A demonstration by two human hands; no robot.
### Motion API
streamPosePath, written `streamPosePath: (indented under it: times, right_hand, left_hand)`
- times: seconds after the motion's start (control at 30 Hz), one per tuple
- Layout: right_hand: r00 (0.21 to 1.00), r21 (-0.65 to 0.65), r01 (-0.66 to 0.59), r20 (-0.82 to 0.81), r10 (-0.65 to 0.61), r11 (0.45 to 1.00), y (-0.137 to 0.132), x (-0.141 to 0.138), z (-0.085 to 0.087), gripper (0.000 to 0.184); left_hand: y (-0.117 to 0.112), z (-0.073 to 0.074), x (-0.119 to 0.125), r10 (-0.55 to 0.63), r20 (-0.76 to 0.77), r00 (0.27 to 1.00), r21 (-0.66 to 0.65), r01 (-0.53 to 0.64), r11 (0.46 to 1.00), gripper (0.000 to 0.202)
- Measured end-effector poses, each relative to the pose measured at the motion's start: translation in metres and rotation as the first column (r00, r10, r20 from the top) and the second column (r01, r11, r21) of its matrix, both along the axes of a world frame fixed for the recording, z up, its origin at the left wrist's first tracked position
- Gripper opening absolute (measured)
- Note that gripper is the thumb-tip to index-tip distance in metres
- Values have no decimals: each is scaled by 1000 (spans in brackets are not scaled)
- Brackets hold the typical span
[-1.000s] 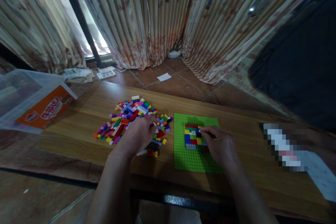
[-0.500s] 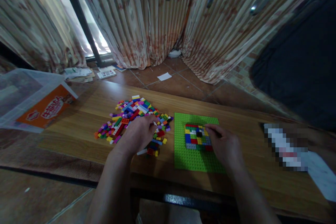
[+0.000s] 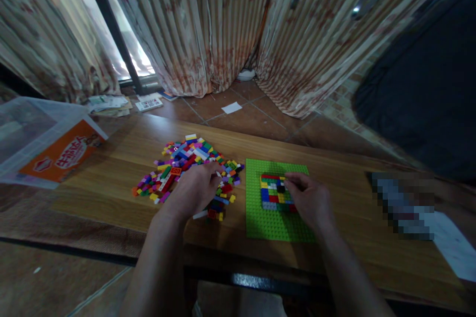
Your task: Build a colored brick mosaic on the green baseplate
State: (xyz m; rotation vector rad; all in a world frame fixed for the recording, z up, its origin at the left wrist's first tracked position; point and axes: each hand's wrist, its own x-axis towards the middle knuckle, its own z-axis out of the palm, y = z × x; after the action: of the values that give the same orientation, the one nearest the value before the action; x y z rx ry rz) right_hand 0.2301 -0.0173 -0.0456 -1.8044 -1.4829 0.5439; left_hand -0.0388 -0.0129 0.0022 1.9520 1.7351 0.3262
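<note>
Along the near edge of the table point(image 3: 349, 228), right of its middle, lies a green board point(image 3: 282, 228). On the board, toward its far edge, sits the build point(image 3: 273, 198), a flat rectangle of red, yellow, blue, white, green and grey bricks. The person's right hand point(image 3: 308, 195) bends over its right side, thumb and fingers close together near the build's far right corner; whether they pinch a brick cannot be told. The left hand point(image 3: 199, 185) rests over the near right part of the loose pile point(image 3: 188, 163), left of the board, its fingers drawn together; a small white piece point(image 3: 218, 174) shows at their tips, though its grip is unclear. Near the table's right end are a blurred object point(image 3: 396, 205) and a white sheet point(image 3: 446, 242). By the left edge stands a clear box point(image 3: 63, 151) with an orange label. Beyond the far edge, papers point(image 3: 109, 104) lie on the tiled floor point(image 3: 256, 121) before striped curtains point(image 3: 223, 34).
</note>
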Motion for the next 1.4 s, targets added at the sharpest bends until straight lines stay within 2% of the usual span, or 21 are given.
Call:
streamPosePath:
  times: [0.3, 0.53, 0.77, 0.97, 1.03, 1.13, 1.23, 1.33, 1.4]
  right_hand:
    - [999, -8, 12, -43, -12, 1000, 0, -2, -2, 26]
    - [997, 26, -27, -68, 29, 999, 0, -5, -3, 24]
    - [998, 18, 3, -66, -1, 1000, 0, -3, -6, 29]
    - [979, 195, 163, -155, -134, 967, -3, 1, -1, 33]
    - [979, 226, 163, -154, -130, 960, -6, -3, 2, 31]
    - [994, 278, 61, -100, -34, 959, -14, -16, 4, 27]
    - [991, 324, -123, -16, 135, 938, -25, -37, 5, 20]
    - [935, 321, -353, 89, 343, 879, -37, -57, 3, 14]
    - [887, 305, -461, 133, 442, 833, -43, -68, 1, 14]
  left_hand:
    - [0, -5, -2, -6, 23, 1000, 30, 5, 1000, 29]
    - [1, -4, 0, -9, 7, 1000, 29, 9, 1000, 30]
    - [0, -1, -1, 1, 25, 1000, 49, -2, 999, 27]
    - [0, -6, -9, -35, 68, 997, 138, 26, 990, 26]
    - [1, -6, -12, -20, 86, 996, 180, 4, 984, 26]
    - [0, -3, -15, 32, 109, 994, 221, -56, 974, 26]
    - [0, 0, -16, 79, 161, 984, 264, -120, 957, 25]
    - [1, -1, -18, 142, 265, 954, 314, -225, 922, 23]
    - [2, -1, -19, 176, 326, 929, 330, -287, 899, 22]
